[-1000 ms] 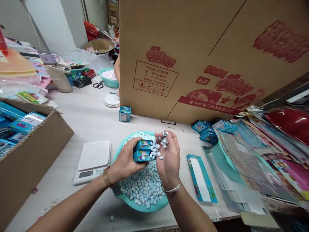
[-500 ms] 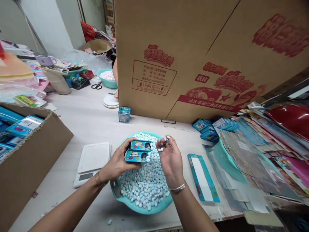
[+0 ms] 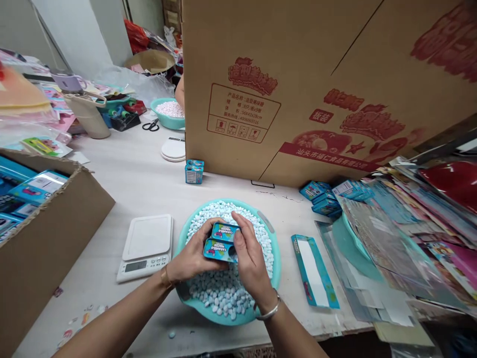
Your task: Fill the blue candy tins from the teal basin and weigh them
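Observation:
Two small blue candy tins, the upper one point(image 3: 222, 231) and the lower one point(image 3: 217, 250), lie side by side in my left hand point(image 3: 190, 259), which is closed around their left ends. My right hand point(image 3: 252, 256) wraps over their right ends, its thumb by the dark openings. Whether candies are inside that hand is hidden. Below both hands sits a turquoise basin point(image 3: 276, 258) filled with pale blue and white candies point(image 3: 219, 294).
A white scale point(image 3: 147, 238) stands left of the basin, near a carton of blue tins point(image 3: 74, 214). To the right lies a flat blue box point(image 3: 315, 273). A big carton point(image 3: 238, 159) rises behind, with a small tin stack point(image 3: 194, 174) at its foot.
My right hand, which held loose candies beside the tins, has moved left onto their open ends. The tins have shifted slightly right and down in view.

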{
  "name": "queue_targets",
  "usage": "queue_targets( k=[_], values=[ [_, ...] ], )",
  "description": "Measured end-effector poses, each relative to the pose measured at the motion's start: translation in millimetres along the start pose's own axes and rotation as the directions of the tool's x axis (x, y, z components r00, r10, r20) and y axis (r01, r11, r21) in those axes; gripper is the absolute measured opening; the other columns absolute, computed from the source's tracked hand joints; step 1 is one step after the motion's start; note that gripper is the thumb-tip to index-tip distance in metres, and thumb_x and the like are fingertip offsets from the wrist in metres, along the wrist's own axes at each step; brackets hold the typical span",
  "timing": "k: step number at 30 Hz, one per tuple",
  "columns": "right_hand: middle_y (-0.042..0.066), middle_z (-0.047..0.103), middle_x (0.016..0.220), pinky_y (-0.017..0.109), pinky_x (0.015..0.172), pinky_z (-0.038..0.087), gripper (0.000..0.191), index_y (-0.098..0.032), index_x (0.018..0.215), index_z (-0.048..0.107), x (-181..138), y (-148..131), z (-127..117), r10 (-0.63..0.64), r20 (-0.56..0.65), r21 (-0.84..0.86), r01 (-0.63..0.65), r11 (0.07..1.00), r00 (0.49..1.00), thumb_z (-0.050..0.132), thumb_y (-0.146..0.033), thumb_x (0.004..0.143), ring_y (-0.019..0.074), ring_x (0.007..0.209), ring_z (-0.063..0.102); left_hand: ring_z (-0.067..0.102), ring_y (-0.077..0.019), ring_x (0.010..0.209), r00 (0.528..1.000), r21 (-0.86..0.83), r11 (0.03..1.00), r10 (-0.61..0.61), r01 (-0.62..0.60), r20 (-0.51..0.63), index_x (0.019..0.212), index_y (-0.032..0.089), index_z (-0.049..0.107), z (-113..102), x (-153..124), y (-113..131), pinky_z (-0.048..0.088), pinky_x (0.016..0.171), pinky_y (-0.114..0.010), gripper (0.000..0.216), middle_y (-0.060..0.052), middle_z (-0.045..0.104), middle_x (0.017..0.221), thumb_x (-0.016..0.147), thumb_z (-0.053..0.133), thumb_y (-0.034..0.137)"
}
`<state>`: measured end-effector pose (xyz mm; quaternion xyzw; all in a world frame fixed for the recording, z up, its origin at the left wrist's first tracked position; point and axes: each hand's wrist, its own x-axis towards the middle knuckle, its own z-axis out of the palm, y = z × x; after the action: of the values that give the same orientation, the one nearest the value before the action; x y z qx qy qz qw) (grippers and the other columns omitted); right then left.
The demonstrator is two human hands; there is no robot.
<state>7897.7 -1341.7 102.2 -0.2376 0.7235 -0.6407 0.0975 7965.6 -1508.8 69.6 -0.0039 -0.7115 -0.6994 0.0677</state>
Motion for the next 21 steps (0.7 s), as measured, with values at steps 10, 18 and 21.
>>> queue_targets(
  k=[10, 18, 21],
  values=[
    [0.002, 0.052, 0.146, 0.045, 0.118, 0.030, 0.041, -0.031, 0.138, 0.054, -6.4, 1.8, 6.3, 0.047, -0.064, 0.055, -0.043, 0.998, 0.997, 0.042, -0.043, 0.101, 0.0225, 0.138, 0.043, 0.056, -0.0285, 0.120, 0.998, -0.140, 0.988, -0.059, 0.063, 0.031, 0.135, 0.024, 0.045, 4.1, -1.5, -0.4, 0.046, 0.104, -0.038, 0.085, -0.008, 0.057, 0.130, 0.061, 0.088, 0.019],
    [0.005, 0.054, 0.144, 0.047, 0.117, 0.030, 0.038, -0.030, 0.135, 0.057, -11.5, -6.7, 1.2, -0.037, -0.192, 0.079, 0.054, 0.995, 0.981, 0.043, -0.039, 0.101, 0.0229, 0.136, 0.046, 0.059, -0.0274, 0.113, 0.993, -0.323, 0.939, -0.119, 0.118, 0.019, 0.135, 0.024, 0.044, 3.2, -10.4, 4.1, 0.046, 0.100, -0.037, 0.091, -0.007, 0.061, 0.123, 0.057, 0.090, 0.021],
    [0.008, 0.064, 0.124, 0.045, 0.103, 0.044, 0.027, -0.025, 0.118, 0.066, -22.4, -10.2, -15.8, -0.062, -0.355, 0.129, 0.114, 0.985, 0.933, 0.050, -0.036, 0.099, 0.0233, 0.117, 0.059, 0.059, -0.0268, 0.110, 0.994, -0.362, 0.927, -0.109, 0.099, -0.007, 0.134, 0.024, 0.044, -14.4, -23.1, 11.6, 0.047, 0.094, -0.034, 0.092, -0.006, 0.061, 0.121, 0.056, 0.091, 0.024]
  ],
)
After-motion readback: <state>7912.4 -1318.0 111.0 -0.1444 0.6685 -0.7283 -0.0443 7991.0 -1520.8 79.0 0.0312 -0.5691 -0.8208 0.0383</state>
